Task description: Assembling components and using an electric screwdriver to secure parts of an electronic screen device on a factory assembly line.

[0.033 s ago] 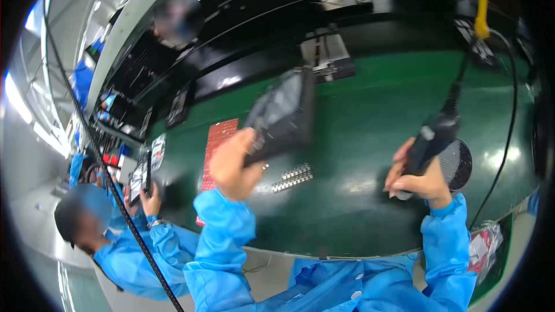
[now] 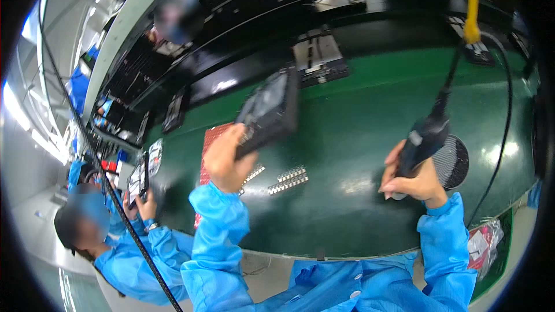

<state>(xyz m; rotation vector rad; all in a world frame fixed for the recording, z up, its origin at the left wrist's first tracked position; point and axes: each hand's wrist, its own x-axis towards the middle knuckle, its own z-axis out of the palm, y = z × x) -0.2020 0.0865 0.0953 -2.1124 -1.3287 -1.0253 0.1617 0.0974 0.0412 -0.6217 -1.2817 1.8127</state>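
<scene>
- At eight o'clock from our left hand [image 2: 226,160], a co-worker [image 2: 141,261] in blue is holding a flat device [image 2: 137,184].
- At ten o'clock, just beside that hand, a red sheet [image 2: 211,140] is lying.
- Our left hand is gripping a dark, boxy device [image 2: 273,110], which is leaning tilted toward one o'clock.
- At four o'clock from that hand, pale strips [image 2: 289,182] are lying on our green worktop [image 2: 341,144].
- Our right hand [image 2: 417,184] is gripping a black corded tool [image 2: 425,143], whose cable end is pointing toward one o'clock.
- At two o'clock from it, a round mesh disc [image 2: 454,164] is resting.
</scene>
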